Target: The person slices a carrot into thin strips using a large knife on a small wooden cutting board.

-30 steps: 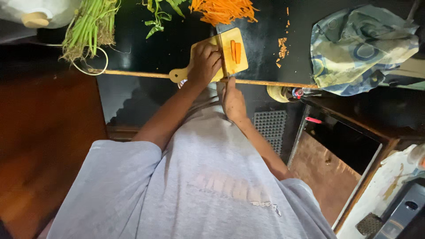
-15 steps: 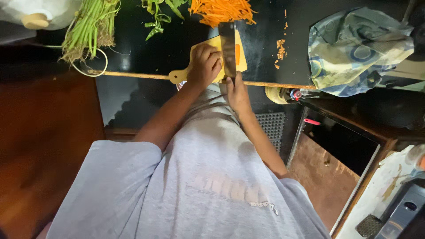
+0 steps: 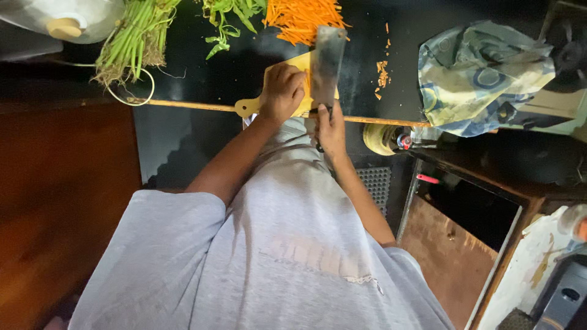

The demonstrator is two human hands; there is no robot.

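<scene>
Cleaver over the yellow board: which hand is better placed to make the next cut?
Right, probably. The right hand already grips the cleaver by its handle, blade above the cutting board. The left hand is pressed flat on the board beside the blade.

Both arms reach forward from a grey-sleeved torso, elbows bent and forearms converging ahead of the chest; the left hand [image 3: 282, 91] lies palm down, knuckles up, fingers curled under and pressed flat; the right hand [image 3: 331, 129] sits just beside it and nearer the body, wrist straight, fingers wrapped tight in a closed grip; the two hands are close but not touching; the right forearm runs back and outward to the elbow.
</scene>
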